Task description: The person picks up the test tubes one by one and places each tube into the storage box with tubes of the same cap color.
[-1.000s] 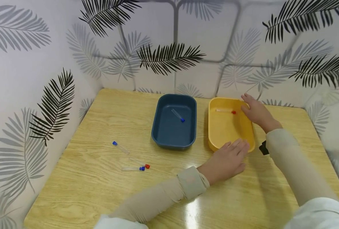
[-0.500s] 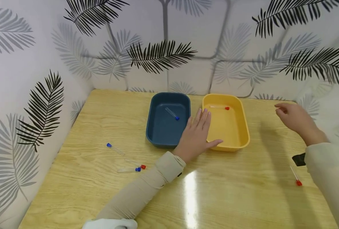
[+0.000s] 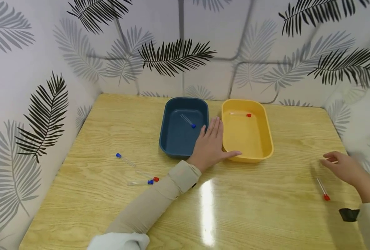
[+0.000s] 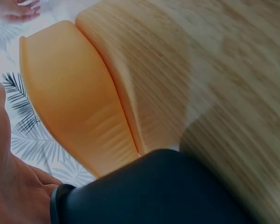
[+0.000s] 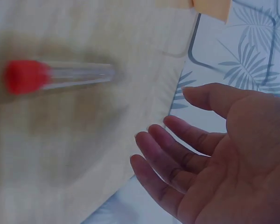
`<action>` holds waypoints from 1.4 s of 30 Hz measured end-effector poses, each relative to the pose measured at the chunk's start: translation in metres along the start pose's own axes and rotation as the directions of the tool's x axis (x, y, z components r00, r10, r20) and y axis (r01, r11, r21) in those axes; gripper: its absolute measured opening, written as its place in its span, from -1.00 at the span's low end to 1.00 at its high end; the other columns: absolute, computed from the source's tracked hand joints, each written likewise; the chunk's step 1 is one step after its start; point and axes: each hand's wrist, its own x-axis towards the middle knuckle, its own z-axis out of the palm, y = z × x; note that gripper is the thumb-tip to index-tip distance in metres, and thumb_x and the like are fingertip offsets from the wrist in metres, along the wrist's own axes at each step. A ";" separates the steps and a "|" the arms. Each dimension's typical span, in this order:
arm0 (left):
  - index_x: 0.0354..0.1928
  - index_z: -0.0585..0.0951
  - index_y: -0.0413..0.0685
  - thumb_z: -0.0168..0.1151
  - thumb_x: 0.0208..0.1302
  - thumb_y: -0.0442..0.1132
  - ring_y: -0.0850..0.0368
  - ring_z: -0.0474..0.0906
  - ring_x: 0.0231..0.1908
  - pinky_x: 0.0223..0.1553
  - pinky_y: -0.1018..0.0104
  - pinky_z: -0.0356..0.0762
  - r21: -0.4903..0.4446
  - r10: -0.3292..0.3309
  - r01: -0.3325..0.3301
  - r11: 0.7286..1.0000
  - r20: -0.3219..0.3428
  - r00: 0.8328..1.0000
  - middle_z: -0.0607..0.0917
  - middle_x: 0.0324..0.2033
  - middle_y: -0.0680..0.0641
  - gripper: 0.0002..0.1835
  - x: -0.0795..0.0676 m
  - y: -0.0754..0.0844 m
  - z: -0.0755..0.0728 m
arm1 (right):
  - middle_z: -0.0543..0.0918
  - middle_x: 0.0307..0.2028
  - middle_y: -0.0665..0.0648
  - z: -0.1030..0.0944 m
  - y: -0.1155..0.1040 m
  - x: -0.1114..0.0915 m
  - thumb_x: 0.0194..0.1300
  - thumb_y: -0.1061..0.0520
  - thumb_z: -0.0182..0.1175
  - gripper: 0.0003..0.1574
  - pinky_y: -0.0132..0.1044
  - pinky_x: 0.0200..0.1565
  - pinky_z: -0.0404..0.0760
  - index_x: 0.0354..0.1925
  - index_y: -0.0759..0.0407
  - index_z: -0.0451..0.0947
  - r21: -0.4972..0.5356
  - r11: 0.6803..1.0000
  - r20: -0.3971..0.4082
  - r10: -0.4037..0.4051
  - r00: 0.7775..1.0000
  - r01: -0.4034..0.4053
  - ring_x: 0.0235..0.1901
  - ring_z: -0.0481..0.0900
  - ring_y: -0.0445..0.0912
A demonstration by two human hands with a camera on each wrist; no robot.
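The right hand (image 3: pixel 344 168) hangs just above the light wooden table (image 3: pixel 250 208) with its fingers relaxed and a little spread, and it holds nothing. The clear plastic tube with the red cap (image 3: pixel 323 189) lies flat on the table just beside this hand, on the side toward the person, not touching it. In the right wrist view the same tube (image 5: pixel 56 74) lies near the fingertips (image 5: pixel 144 140), apart from them, with the palm open.

The left hand (image 3: pixel 210 146) lies flat with straight fingers in the gap between the dark blue rectangular plastic tray (image 3: pixel 172 146) and the yellow rectangular plastic tray (image 3: pixel 263 139). Its thumb is spread out along the near rim of the yellow tray, and the fingers lie against the side of the blue tray. It grips nothing.

Beyond the fingertips of the left hand, a clear tube with a blue cap (image 3: pixel 188 121) lies inside the blue tray, and a clear tube with a red cap (image 3: pixel 240 114) lies at the far end of the yellow tray. Well to the left of this hand, three more capped tubes (image 3: pixel 138 173) lie on the table
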 end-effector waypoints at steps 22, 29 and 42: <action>0.42 -0.04 -0.26 -0.54 -0.03 0.65 -0.01 -0.23 0.40 0.36 0.08 -0.27 0.094 0.010 -0.013 0.995 0.033 0.999 -0.04 0.41 -0.19 0.24 0.005 0.007 0.019 | 0.62 -0.35 0.30 0.042 0.018 -0.038 0.35 -0.19 0.01 -0.27 -0.13 -0.38 0.51 -0.14 0.55 0.43 0.080 0.992 0.029 0.094 0.995 -0.096 -0.38 0.56 0.06; 0.42 -0.02 -0.26 -0.54 -0.03 0.65 -0.01 -0.23 0.40 0.36 0.08 -0.27 0.092 0.015 -0.018 0.996 0.029 0.999 -0.03 0.41 -0.19 0.24 0.005 0.007 0.020 | 0.63 -0.47 0.06 0.046 0.011 -0.037 0.36 -0.13 0.03 -0.35 -0.26 -0.46 0.45 -0.17 0.53 0.45 0.114 0.988 0.007 0.100 0.995 -0.101 -0.50 0.51 -0.16; 0.42 -0.03 -0.26 -0.56 -0.03 0.65 -0.01 -0.20 0.40 0.36 0.07 -0.27 0.105 0.013 -0.016 0.994 0.033 0.999 -0.03 0.41 -0.19 0.24 0.005 0.007 0.021 | 0.65 -0.41 0.17 0.041 -0.001 -0.030 0.34 -0.11 0.04 -0.41 -0.15 -0.40 0.47 -0.22 0.47 0.50 0.075 0.993 0.016 0.087 0.996 -0.088 -0.43 0.54 -0.06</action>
